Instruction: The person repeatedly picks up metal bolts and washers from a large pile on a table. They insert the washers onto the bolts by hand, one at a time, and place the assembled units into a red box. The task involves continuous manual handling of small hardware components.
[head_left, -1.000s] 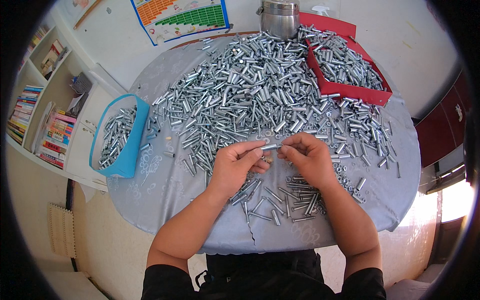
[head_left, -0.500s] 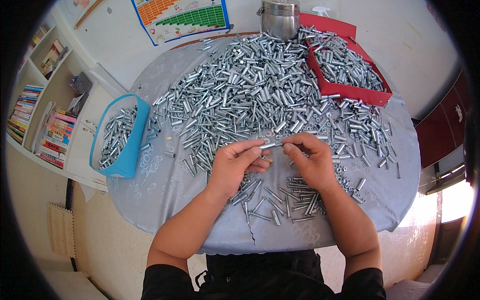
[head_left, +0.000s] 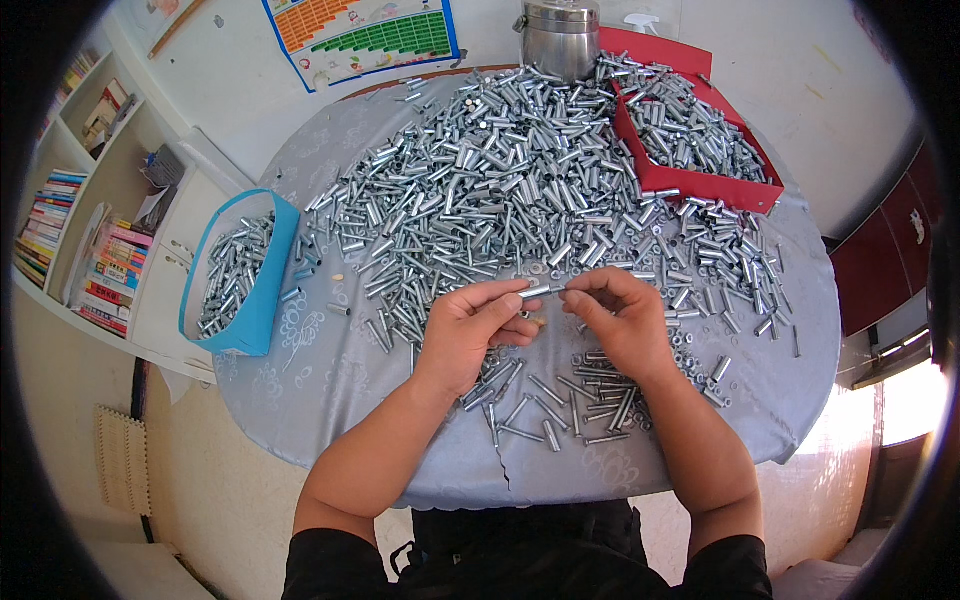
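Note:
My left hand (head_left: 472,330) pinches a short silver metal tube (head_left: 537,292) between thumb and fingers, held level above the table. My right hand (head_left: 620,320) meets the tube's right end, its fingertips closed on a small part that I cannot make out. A huge heap of the same silver tubes (head_left: 500,180) covers the round table with its grey cloth (head_left: 320,380) beyond my hands. Below my hands lies a loose group of thinner silver bolts (head_left: 570,400), with small nuts (head_left: 720,300) scattered to the right.
A blue box (head_left: 262,300) with silver parts sits at the table's left edge. A red tray (head_left: 690,180) full of tubes stands at the back right, beside a steel canister (head_left: 560,38). A bookshelf (head_left: 80,220) stands to the left, a coloured chart (head_left: 360,35) lies beyond the table.
Both hands have shifted slightly, keeping the tube between them; the fingers of the right hand have worked at its end.

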